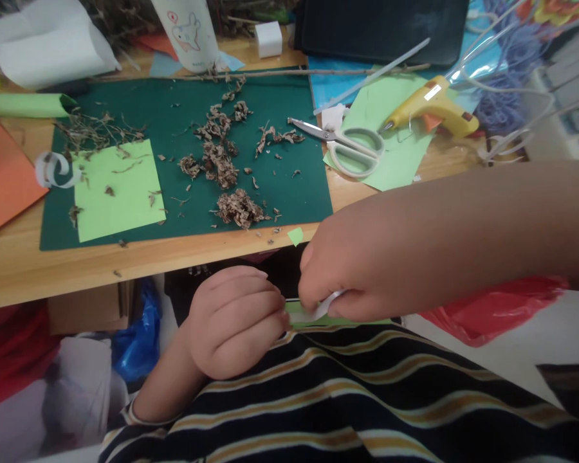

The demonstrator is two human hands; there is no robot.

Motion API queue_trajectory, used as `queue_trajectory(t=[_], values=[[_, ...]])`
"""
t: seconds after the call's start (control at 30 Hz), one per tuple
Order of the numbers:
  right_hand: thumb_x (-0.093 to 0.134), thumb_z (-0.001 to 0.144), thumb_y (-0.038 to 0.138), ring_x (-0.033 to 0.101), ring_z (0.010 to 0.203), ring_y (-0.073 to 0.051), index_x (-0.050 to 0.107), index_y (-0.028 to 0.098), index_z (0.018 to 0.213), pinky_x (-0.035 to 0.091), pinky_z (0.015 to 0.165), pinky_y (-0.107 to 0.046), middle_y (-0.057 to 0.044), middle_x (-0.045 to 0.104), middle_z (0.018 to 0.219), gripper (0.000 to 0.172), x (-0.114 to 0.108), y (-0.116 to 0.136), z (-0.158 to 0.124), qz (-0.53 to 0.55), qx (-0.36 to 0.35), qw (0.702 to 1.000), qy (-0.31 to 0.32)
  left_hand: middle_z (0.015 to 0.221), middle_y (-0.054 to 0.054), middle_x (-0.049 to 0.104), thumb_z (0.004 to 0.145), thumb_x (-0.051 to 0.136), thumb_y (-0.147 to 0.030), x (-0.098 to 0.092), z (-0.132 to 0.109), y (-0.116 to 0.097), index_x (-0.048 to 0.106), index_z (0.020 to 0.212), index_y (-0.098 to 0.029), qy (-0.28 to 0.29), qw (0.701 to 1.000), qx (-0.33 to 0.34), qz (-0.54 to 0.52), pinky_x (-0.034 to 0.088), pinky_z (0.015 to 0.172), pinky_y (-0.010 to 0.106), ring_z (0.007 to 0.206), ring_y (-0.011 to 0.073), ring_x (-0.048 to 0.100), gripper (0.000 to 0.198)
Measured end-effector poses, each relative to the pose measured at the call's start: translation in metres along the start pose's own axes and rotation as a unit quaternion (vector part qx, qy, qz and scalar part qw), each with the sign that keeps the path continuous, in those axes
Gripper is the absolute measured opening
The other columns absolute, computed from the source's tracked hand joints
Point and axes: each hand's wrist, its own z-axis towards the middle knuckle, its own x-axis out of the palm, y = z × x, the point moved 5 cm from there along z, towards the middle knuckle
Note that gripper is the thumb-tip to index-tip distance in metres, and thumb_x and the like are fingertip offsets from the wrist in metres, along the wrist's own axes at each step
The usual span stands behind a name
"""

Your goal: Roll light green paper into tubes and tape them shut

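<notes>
Close to my lap, my left hand [236, 321] is closed, its fingertips curled round the end of a green paper piece [296, 307]. My right hand [352, 270] is beside it, thumb and fingers pinching a thin white strip [328, 305] that curls up from the green paper. The rest of the green paper runs to the right below that hand, mostly hidden. A small green scrap [295, 236] lies at the table edge just above the hands. Crumbled dry leaves [238, 209] sit in clumps on the dark green cutting mat [284, 186].
Scissors [354, 148] and a yellow glue gun [434, 106] lie at the right over light green paper [386, 170]. A green square sheet [118, 206], a curled white strip [55, 170] and orange paper [4, 173] are at the left. A white bottle [188, 35] stands behind.
</notes>
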Motion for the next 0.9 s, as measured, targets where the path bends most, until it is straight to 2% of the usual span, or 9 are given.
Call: queue_trajectory(t=[0.2, 0.37, 0.47, 0.63, 0.83, 0.9], values=[[0.061, 0.067, 0.016, 0.038, 0.047, -0.001, 0.064, 0.023, 0.067, 0.022, 0.043, -0.019, 0.011, 0.053, 0.057, 0.007, 0.006, -0.005, -0.010, -0.002, 0.006, 1.000, -0.020, 0.071, 0.006, 0.065, 0.080, 0.050, -0.014, -0.001, -0.001, 0.004, 0.055, 0.079, -0.012, -0.028, 0.995, 0.094, -0.008, 0.056, 0.072, 0.034, 0.075, 0.0149, 0.063, 0.006], [0.056, 0.076, 0.016, 0.051, 0.054, -0.008, 0.063, 0.030, 0.096, 0.024, 0.045, -0.022, 0.005, 0.063, 0.069, 0.026, 0.008, -0.002, -0.016, 0.009, -0.013, 1.000, -0.008, 0.075, 0.007, 0.064, 0.078, 0.051, -0.010, -0.001, -0.005, 0.008, 0.056, 0.080, -0.011, -0.029, 0.997, 0.072, -0.011, 0.055, 0.073, 0.037, 0.078, 0.0151, 0.061, 0.006], [0.053, 0.078, 0.016, 0.053, 0.056, -0.010, 0.060, 0.029, 0.107, 0.025, 0.047, -0.023, 0.002, 0.066, 0.074, 0.033, 0.009, -0.002, -0.017, 0.037, -0.025, 0.999, 0.002, 0.078, 0.008, 0.064, 0.077, 0.051, -0.006, 0.000, -0.007, 0.008, 0.056, 0.083, -0.010, -0.013, 0.997, 0.074, -0.018, 0.054, 0.074, 0.037, 0.079, 0.0149, 0.061, 0.009], [0.054, 0.078, 0.017, 0.055, 0.061, -0.011, 0.059, 0.030, 0.110, 0.028, 0.051, -0.023, 0.002, 0.067, 0.076, 0.034, 0.014, -0.004, -0.019, 0.105, -0.030, 0.994, -0.013, 0.078, 0.009, 0.063, 0.078, 0.051, -0.009, 0.002, -0.010, 0.009, 0.055, 0.084, -0.010, -0.011, 0.998, 0.067, -0.018, 0.053, 0.074, 0.037, 0.078, 0.0152, 0.060, 0.007], [0.065, 0.070, 0.041, 0.056, 0.065, -0.012, 0.057, 0.026, 0.112, 0.031, 0.051, -0.021, 0.000, 0.067, 0.082, 0.045, 0.026, -0.005, -0.018, 0.164, -0.006, 0.986, -0.007, 0.078, 0.007, 0.062, 0.080, 0.049, -0.011, 0.008, -0.018, 0.006, 0.054, 0.084, -0.011, -0.017, 0.998, 0.056, 0.019, 0.052, 0.068, 0.034, 0.076, 0.0148, 0.058, 0.006], [0.064, 0.071, 0.042, 0.057, 0.067, -0.014, 0.060, 0.025, 0.105, 0.031, 0.052, -0.021, -0.001, 0.067, 0.082, 0.038, 0.030, -0.005, -0.017, 0.159, 0.027, 0.987, -0.017, 0.077, 0.006, 0.062, 0.079, 0.051, -0.011, 0.009, -0.020, 0.006, 0.053, 0.085, -0.012, -0.018, 0.998, 0.041, 0.040, 0.052, 0.067, 0.032, 0.074, 0.0146, 0.058, 0.007]])
